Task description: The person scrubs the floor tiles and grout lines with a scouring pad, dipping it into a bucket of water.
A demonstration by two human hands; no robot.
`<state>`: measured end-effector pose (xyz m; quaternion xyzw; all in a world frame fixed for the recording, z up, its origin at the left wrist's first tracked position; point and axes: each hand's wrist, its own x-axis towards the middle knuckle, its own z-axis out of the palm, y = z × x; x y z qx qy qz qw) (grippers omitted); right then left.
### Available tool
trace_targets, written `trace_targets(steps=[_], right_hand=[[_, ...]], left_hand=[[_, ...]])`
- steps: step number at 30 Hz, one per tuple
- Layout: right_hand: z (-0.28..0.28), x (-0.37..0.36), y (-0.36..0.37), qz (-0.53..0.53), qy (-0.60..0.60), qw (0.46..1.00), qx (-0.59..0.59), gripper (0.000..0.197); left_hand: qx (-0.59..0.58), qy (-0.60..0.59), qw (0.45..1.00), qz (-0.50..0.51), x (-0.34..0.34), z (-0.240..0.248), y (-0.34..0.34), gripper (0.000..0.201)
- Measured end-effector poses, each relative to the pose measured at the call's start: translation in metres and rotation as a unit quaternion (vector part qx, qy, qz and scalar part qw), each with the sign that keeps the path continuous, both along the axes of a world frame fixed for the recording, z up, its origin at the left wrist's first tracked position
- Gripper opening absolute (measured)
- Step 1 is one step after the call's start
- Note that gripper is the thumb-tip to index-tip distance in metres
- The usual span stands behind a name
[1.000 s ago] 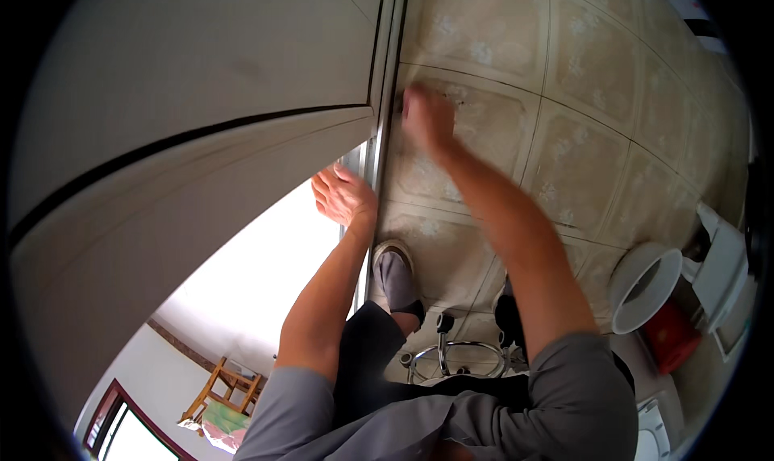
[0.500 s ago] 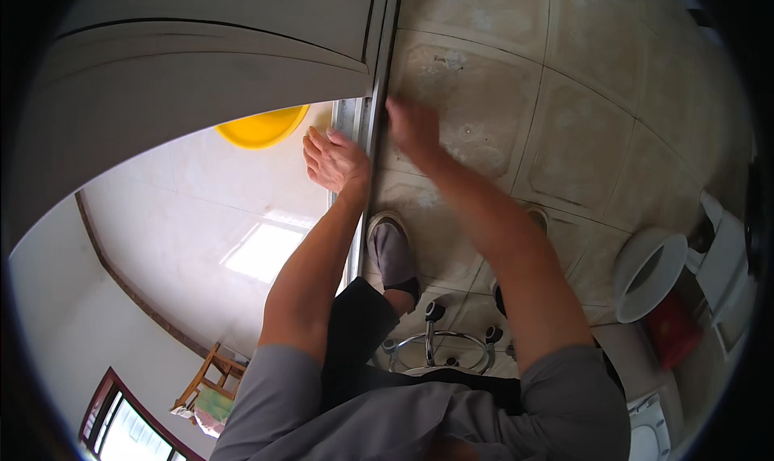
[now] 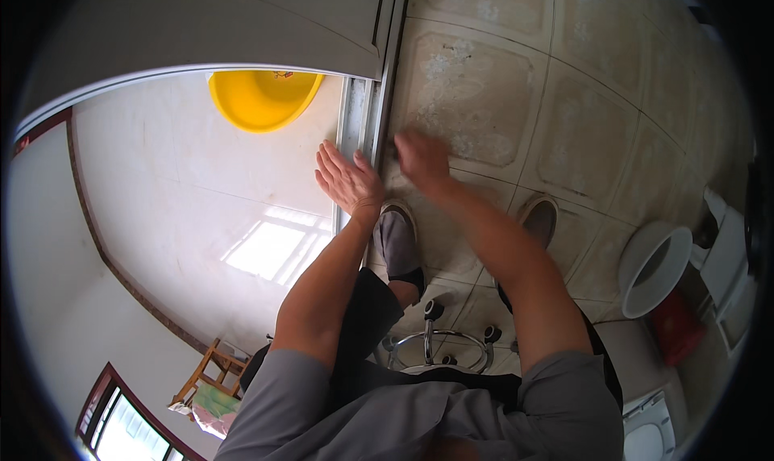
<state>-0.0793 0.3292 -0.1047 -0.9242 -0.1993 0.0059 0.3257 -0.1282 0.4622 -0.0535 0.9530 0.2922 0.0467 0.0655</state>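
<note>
My left hand (image 3: 350,179) is open, palm up, with the fingers stretched toward the far left. It is over the pale metal floor track (image 3: 349,126) of a grey sliding door panel (image 3: 234,26). Right of the track, above the beige tiles, my right hand (image 3: 423,159) is curled closed and slightly blurred. Whether anything is inside its fingers is hidden. Part of a yellow plastic basin (image 3: 262,110) shows on the pale floor beyond the track, its far side covered by the panel.
My shoes (image 3: 397,239) rest on the tiles, beside a chrome wheeled stool base (image 3: 435,340). At the right are a white bucket (image 3: 655,269), a red item (image 3: 676,328) and a white toilet (image 3: 647,437). A wooden chair (image 3: 211,372) stands at the lower left.
Both hands have come nearer to me. More of the yellow basin shows past the panel's edge, which sits farther up in the view. My left fingers are more spread out.
</note>
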Motion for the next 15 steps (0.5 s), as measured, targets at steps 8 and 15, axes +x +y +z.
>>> trace_targets(steps=[8,15], right_hand=[[0.017,0.107,0.004,-0.093,-0.020,0.995,-0.008,0.006],[0.005,0.008,0.002,-0.001,0.009,1.000,0.006,0.009]], left_hand=[[0.015,-0.005,1.000,-0.010,0.001,-0.003,-0.008,0.062],[0.022,0.012,1.000,-0.005,0.000,0.001,0.002,0.061]])
